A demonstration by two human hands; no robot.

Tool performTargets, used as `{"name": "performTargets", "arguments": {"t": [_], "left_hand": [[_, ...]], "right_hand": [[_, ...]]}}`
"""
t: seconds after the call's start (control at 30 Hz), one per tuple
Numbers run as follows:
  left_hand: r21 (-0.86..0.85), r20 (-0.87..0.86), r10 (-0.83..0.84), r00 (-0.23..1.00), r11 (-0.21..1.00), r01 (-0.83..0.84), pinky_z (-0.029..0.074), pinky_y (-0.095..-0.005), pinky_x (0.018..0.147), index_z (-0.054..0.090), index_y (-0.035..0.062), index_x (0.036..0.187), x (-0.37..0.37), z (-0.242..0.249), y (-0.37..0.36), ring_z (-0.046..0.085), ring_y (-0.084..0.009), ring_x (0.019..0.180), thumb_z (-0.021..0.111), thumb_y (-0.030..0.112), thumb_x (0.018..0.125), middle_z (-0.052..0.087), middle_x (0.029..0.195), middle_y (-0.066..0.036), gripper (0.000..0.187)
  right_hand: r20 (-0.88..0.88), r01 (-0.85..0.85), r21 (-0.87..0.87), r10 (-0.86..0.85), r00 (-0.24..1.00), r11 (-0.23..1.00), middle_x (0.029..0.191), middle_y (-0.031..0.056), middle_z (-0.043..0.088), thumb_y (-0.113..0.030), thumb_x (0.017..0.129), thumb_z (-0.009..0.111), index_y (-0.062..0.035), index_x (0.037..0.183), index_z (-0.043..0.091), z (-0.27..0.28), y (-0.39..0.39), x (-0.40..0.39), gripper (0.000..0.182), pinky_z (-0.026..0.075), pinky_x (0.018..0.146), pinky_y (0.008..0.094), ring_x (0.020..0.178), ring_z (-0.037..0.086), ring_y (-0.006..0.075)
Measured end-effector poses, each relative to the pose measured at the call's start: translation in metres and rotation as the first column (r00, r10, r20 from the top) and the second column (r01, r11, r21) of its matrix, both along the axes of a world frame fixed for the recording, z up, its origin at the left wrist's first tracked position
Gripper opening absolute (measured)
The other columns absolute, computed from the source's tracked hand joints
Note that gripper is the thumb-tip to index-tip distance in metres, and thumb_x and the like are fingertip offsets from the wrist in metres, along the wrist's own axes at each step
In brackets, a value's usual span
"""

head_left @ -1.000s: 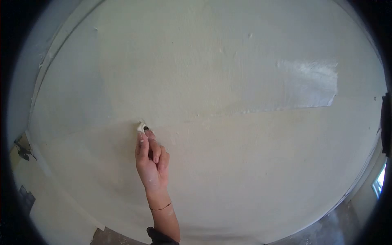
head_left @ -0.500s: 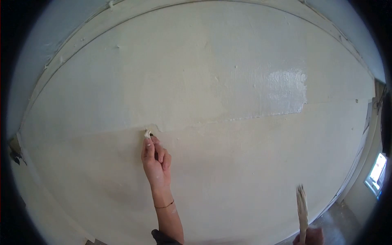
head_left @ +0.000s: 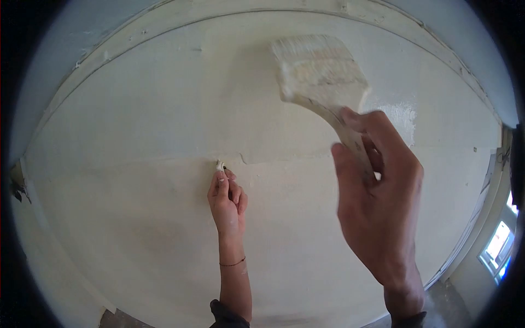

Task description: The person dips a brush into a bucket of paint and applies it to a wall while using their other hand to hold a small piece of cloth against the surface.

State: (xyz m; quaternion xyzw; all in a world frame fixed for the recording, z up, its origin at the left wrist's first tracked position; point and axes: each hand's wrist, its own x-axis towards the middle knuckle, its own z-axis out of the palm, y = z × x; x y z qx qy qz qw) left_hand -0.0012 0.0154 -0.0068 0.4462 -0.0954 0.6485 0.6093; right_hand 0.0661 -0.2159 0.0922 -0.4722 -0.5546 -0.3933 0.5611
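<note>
My right hand [head_left: 385, 191] is wrapped round the handle of a wide paintbrush [head_left: 322, 65], raised in front of the upper wall with its bristles pointing up. White paint coats the brush. Lower and to the left, my left hand [head_left: 227, 197] pinches a small whitish piece [head_left: 220, 165] with a dark bit beside it, close to the wall just under a horizontal seam. Whether that piece touches the wall, I cannot tell. The pale wall [head_left: 164, 218] fills most of the view, and a shiny wet patch [head_left: 404, 117] shows behind my right hand.
A curved-looking trim board [head_left: 229, 12] runs along the top of the wall. At the far right are a bright window [head_left: 499, 240] and some dark hanging things. Grey floor [head_left: 445, 300] shows at the lower right.
My right hand has risen from the bottom edge with the brush, which is now large and high in view. My left hand appears slightly further right and higher, still pinching the piece.
</note>
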Motion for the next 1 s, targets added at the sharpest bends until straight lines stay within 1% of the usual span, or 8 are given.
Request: {"name": "performTargets", "arguments": {"t": [0.23,0.3,0.47,0.73,0.77,0.83,0.9,1.0], "left_hand": [[-0.002,-0.037,0.004,0.999,1.000,-0.004,0.024,-0.0198,0.034,0.050,0.0060,0.084,-0.005,0.002,-0.004,0.027,-0.0030,0.043,0.041,0.022,0.102,0.045,0.073,0.002,0.026],[0.009,-0.047,0.017,0.999,1.000,-0.017,0.022,-0.0199,0.034,0.050,0.0069,0.083,-0.004,0.001,-0.002,0.026,-0.0035,0.042,0.041,0.025,0.102,0.039,0.060,0.004,0.027],[-0.006,-0.058,0.044,0.997,0.999,-0.044,0.021,-0.0198,0.034,0.050,0.0074,0.082,-0.005,0.006,-0.009,0.023,-0.0039,0.040,0.042,0.028,0.102,0.031,0.052,0.005,0.029],[-0.046,-0.083,0.070,0.994,0.996,-0.074,0.020,-0.0200,0.035,0.050,0.0069,0.084,-0.002,0.005,-0.006,0.023,-0.0033,0.041,0.041,0.027,0.102,0.030,0.053,0.005,0.028],[-0.020,-0.108,0.140,0.984,0.990,-0.143,0.020,-0.0200,0.035,0.050,0.0069,0.084,0.003,0.002,0.002,0.023,-0.0032,0.041,0.041,0.026,0.102,0.030,0.053,0.005,0.028],[0.013,-0.129,0.212,0.969,0.977,-0.212,0.020,-0.0200,0.035,0.050,0.0069,0.085,0.002,0.002,0.001,0.023,-0.0031,0.041,0.041,0.026,0.102,0.031,0.054,0.005,0.027],[-0.018,-0.089,0.035,0.995,0.999,-0.037,0.021,-0.0201,0.035,0.051,0.0068,0.085,-0.008,0.007,-0.011,0.023,-0.0032,0.042,0.041,0.026,0.102,0.032,0.054,0.005,0.027],[-0.055,-0.106,0.073,0.992,0.995,-0.079,0.021,-0.0199,0.035,0.051,0.0064,0.085,-0.003,0.003,-0.003,0.024,-0.0033,0.042,0.041,0.025,0.102,0.031,0.053,0.005,0.027]], "right_hand": [[0.019,0.092,0.058,-0.093,0.995,0.994,0.065,0.0128,0.058,0.001,0.083,0.057,0.0044,0.093,0.056,0.023,0.029,-0.018,0.011,0.037,0.048,0.0285,0.052,0.048,0.0109],[0.015,0.072,0.078,-0.073,0.997,0.994,0.062,0.0123,0.056,0.001,0.083,0.056,0.0050,0.094,0.057,0.032,0.038,-0.017,0.012,0.037,0.048,0.0297,0.051,0.048,0.0119],[-0.046,0.042,0.047,-0.040,0.998,0.998,0.059,0.0125,0.053,0.000,0.082,0.054,0.0066,0.098,0.058,0.041,0.047,-0.024,0.018,0.038,0.050,0.0328,0.051,0.048,0.0150],[0.054,0.048,0.035,-0.050,0.997,0.998,0.059,0.0208,0.051,0.007,0.078,0.050,0.0069,0.085,0.052,0.043,0.051,-0.035,0.008,0.040,0.051,0.0385,0.050,0.054,0.0326],[0.051,0.049,0.034,-0.051,0.997,0.998,0.059,0.0208,0.051,0.007,0.078,0.050,0.0069,0.085,0.052,0.037,0.043,-0.039,0.008,0.040,0.051,0.0385,0.050,0.054,0.0326],[-0.029,0.067,-0.194,-0.074,0.997,0.979,0.059,0.0201,0.050,0.008,0.077,0.050,0.0077,0.084,0.052,0.023,0.026,-0.048,0.007,0.039,0.049,0.0398,0.048,0.052,0.0322],[-0.002,0.074,-0.094,-0.074,0.997,0.993,0.058,0.0200,0.051,0.008,0.077,0.050,0.0082,0.084,0.052,0.018,0.025,-0.048,0.007,0.039,0.049,0.0398,0.047,0.052,0.0305],[0.028,0.018,0.020,-0.018,0.999,1.000,0.058,0.0198,0.052,0.008,0.078,0.050,0.0087,0.084,0.053,0.028,0.025,-0.042,0.007,0.038,0.048,0.0391,0.046,0.052,0.0271]]}}
